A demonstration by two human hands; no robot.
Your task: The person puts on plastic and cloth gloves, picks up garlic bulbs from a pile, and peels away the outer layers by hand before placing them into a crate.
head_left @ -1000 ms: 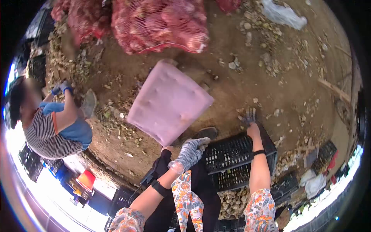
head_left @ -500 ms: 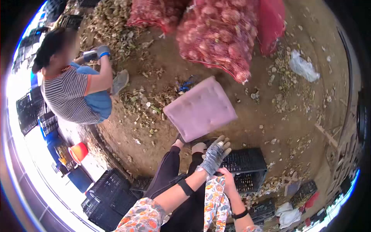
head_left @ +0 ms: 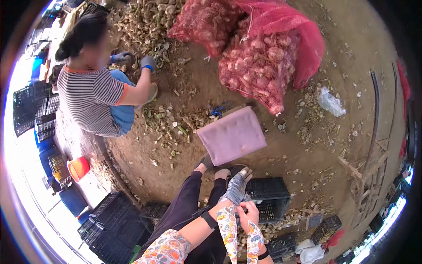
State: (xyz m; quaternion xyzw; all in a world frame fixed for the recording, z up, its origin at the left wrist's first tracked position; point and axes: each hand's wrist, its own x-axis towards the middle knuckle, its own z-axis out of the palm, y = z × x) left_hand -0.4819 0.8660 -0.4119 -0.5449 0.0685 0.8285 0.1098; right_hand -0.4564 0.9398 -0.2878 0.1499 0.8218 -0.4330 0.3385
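My left hand (head_left: 235, 188), in a grey-and-white work glove, is stretched out with its fingers extended and nothing visible in them. Just below its wrist, my bare right hand (head_left: 249, 213) has its fingers closed at the upper end of a floral cloth sleeve (head_left: 227, 229). The cloth hangs down in loose strips, one below the left wrist and another across my right forearm. Exactly where the fingers grip is partly hidden. Beside both hands stands a black plastic crate (head_left: 268, 190). A pink cushion (head_left: 233, 137) lies on the ground in front of my feet.
Red mesh sacks of garlic-like bulbs (head_left: 259, 70) stand ahead. On the left, a person in a striped shirt (head_left: 90, 97) crouches by a heap of bulbs (head_left: 149, 26). Black crates (head_left: 116, 220), an orange bucket (head_left: 78, 169) and a wooden frame (head_left: 367, 169) lie around.
My left hand has drawn down and its fingers have come closer together. The floral cloth now lies across my right forearm. The other person's hands have moved apart.
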